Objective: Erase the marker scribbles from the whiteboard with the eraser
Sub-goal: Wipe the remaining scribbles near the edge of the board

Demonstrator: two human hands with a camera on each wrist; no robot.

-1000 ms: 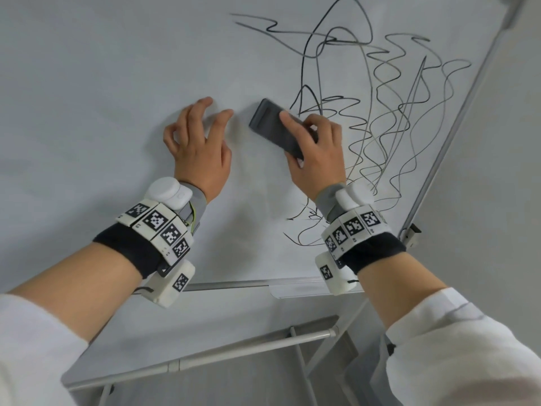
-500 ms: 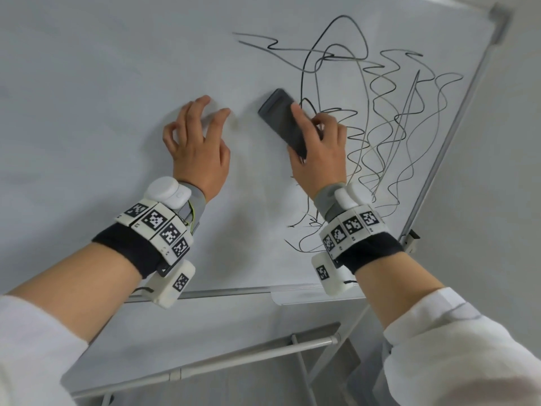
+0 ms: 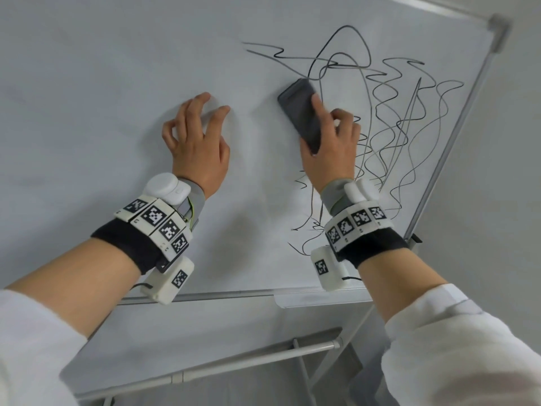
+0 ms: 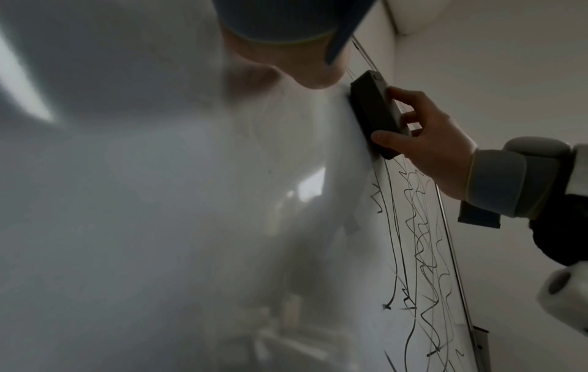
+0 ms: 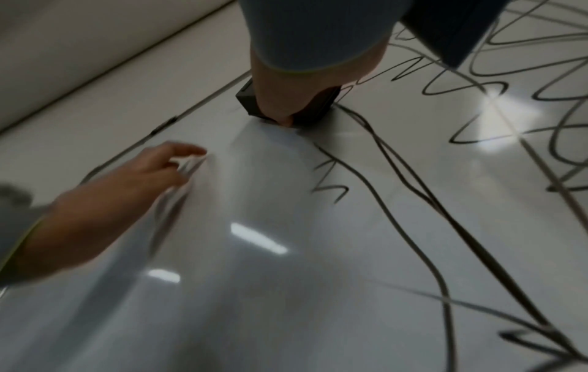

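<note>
A dark grey eraser [image 3: 300, 112] lies flat against the whiteboard [image 3: 102, 83], gripped by my right hand [image 3: 328, 142] with the thumb on its left side and the fingers curled over its right side. Black marker scribbles [image 3: 395, 118] fill the board's right part, above, right of and below the eraser. My left hand [image 3: 196, 136] rests on the bare board left of the eraser, its spread, bent fingertips touching the surface and holding nothing. In the left wrist view the eraser [image 4: 375, 113] presses on the board in my right hand [image 4: 426, 141]. The right wrist view shows the eraser [image 5: 251, 100] mostly hidden behind my palm.
The board's metal frame [image 3: 439, 171] runs down the right side, with a corner piece [image 3: 500, 27] at top right. A pen tray [image 3: 316, 297] sits under the lower edge. Stand bars [image 3: 234, 361] cross below. A pale wall [image 3: 503, 230] lies to the right.
My right hand has slid the eraser up and to the right across the board, wiping away strokes along its path. The left hand has stayed in place.
</note>
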